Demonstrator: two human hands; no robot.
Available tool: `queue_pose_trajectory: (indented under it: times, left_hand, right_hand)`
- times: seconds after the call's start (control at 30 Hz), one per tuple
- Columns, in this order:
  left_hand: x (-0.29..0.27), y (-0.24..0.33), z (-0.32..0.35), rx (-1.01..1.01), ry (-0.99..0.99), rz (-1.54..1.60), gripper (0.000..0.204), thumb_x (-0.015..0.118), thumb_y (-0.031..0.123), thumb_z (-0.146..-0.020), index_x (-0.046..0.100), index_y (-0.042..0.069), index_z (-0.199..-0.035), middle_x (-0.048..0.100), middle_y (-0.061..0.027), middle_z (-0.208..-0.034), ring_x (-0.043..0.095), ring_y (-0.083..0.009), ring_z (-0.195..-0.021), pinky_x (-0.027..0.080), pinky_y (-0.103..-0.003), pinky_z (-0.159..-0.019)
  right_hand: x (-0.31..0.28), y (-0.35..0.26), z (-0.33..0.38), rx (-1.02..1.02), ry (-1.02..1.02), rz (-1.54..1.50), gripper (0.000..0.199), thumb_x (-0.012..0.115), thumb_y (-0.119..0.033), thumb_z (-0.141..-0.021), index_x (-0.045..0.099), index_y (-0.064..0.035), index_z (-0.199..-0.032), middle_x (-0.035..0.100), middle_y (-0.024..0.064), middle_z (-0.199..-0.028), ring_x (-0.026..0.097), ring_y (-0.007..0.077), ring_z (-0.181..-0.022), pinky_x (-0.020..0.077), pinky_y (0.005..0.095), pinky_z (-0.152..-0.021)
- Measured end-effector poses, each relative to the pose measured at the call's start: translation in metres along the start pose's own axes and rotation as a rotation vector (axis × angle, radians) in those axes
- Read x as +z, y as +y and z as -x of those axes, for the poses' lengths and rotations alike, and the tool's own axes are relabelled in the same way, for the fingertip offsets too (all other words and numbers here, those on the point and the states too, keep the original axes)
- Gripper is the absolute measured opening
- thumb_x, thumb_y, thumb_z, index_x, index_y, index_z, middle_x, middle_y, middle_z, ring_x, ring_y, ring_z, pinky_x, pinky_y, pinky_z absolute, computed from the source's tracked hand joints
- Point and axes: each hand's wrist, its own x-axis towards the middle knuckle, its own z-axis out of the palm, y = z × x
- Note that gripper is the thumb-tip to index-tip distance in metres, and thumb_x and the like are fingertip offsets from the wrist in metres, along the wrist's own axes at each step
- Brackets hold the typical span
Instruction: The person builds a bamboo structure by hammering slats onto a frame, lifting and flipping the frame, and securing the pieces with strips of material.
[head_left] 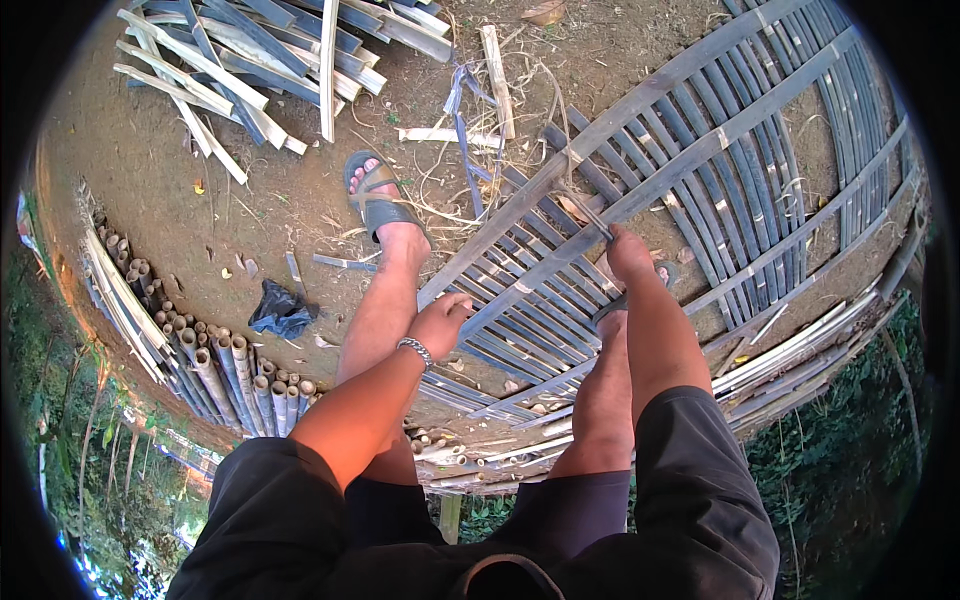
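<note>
A panel of dark split-bamboo slats [690, 205], crossed by long flat bamboo rails [690, 145], lies on the ground. My right hand [630, 252] is closed in a fist round a thin dark stick [594, 216], whose far end reaches toward a crossing of slats and rail. Close to that end, a thin pale strip [566, 120] rises in a loop from the upper rail. My left hand [440, 324] is over the lower end of the rails, its fingers curled in. Whatever lies between those fingers is hidden.
Split bamboo pieces [260, 60] are heaped at the far left. Cut bamboo poles [235, 375] stand bundled at the left, near a crumpled black plastic bag [282, 310]. Purple-grey ribbon [465, 130] and loose strips litter the dirt. My sandalled left foot [378, 195] stands beside the panel.
</note>
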Motion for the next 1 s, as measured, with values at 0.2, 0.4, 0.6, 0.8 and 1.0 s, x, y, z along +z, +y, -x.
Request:
queue_pose_trajectory:
  times: [0.2, 0.4, 0.6, 0.8, 1.0]
  left_hand:
    - [0.005, 0.001, -0.004, 0.022, 0.037, 0.025, 0.044, 0.051, 0.036, -0.105, 0.062, 0.004, -0.133, 0.07, -0.0143, -0.123, 0.065, -0.0241, -0.117, 0.047, -0.035, -0.101]
    - [0.017, 0.014, 0.009, 0.046, 0.053, -0.037, 0.045, 0.053, 0.039, -0.103, 0.063, 0.006, -0.133, 0.069, -0.0157, -0.125, 0.065, -0.0267, -0.118, 0.047, -0.035, -0.101]
    - [-0.007, 0.033, 0.015, 0.118, 0.096, -0.013, 0.043, 0.054, 0.038, -0.103, 0.063, 0.006, -0.131, 0.07, -0.0157, -0.121, 0.067, -0.0254, -0.111, 0.048, -0.036, -0.098]
    - [-0.026, 0.007, -0.008, 0.005, 0.158, -0.003, 0.04, 0.053, 0.034, -0.104, 0.064, 0.003, -0.128, 0.072, -0.0144, -0.114, 0.067, -0.0245, -0.107, 0.048, -0.035, -0.096]
    - [-0.008, 0.022, -0.004, 0.054, 0.052, -0.077, 0.044, 0.053, 0.036, -0.104, 0.064, 0.002, -0.129, 0.07, -0.0191, -0.121, 0.066, -0.0295, -0.113, 0.048, -0.036, -0.099]
  right_hand:
    - [0.007, -0.016, 0.025, -0.05, -0.354, -0.367, 0.034, 0.062, -0.035, -0.098, 0.065, -0.0004, -0.101, 0.069, 0.0231, -0.086, 0.068, 0.0382, -0.081, 0.0528, 0.0473, -0.077]
    - [-0.001, -0.096, 0.071, 0.468, -0.735, -1.714, 0.017, 0.056, -0.019, -0.104, 0.053, -0.0132, -0.088, 0.037, -0.0078, -0.066, 0.032, 0.0056, -0.053, 0.0253, 0.0236, -0.046]
    - [0.016, -0.087, 0.06, 0.148, -0.328, -0.761, 0.026, 0.057, -0.025, -0.098, 0.06, 0.0006, -0.104, 0.065, 0.0171, -0.081, 0.064, 0.0308, -0.07, 0.0499, 0.042, -0.062]
    - [-0.026, -0.103, 0.051, 0.038, -0.243, -0.292, 0.029, 0.058, -0.015, -0.089, 0.07, 0.0105, -0.094, 0.071, 0.0302, -0.089, 0.073, 0.0418, -0.087, 0.0576, 0.0477, -0.081]
    - [-0.08, -0.131, 0.014, 0.085, -0.576, -0.104, 0.025, 0.052, -0.005, -0.089, 0.073, 0.0058, -0.097, 0.073, 0.0252, -0.084, 0.074, 0.0379, -0.081, 0.059, 0.0475, -0.071]
